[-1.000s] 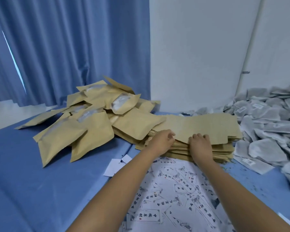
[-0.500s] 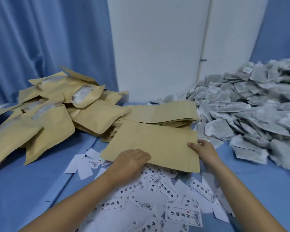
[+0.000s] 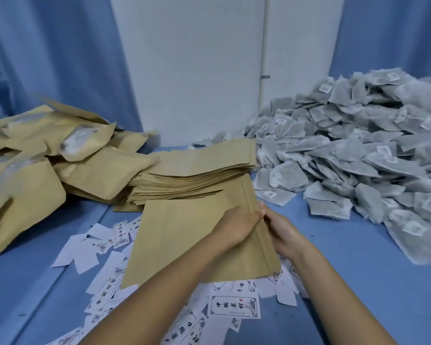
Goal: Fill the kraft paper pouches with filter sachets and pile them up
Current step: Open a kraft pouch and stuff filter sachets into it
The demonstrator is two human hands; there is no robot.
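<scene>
We hold one empty kraft pouch (image 3: 184,237) flat above the table (image 3: 334,257), both hands at its right edge: left hand (image 3: 237,227) and right hand (image 3: 281,230) pinch the mouth, probably to part it. Sachet heap (image 3: 358,150) lies within reach, right.
</scene>
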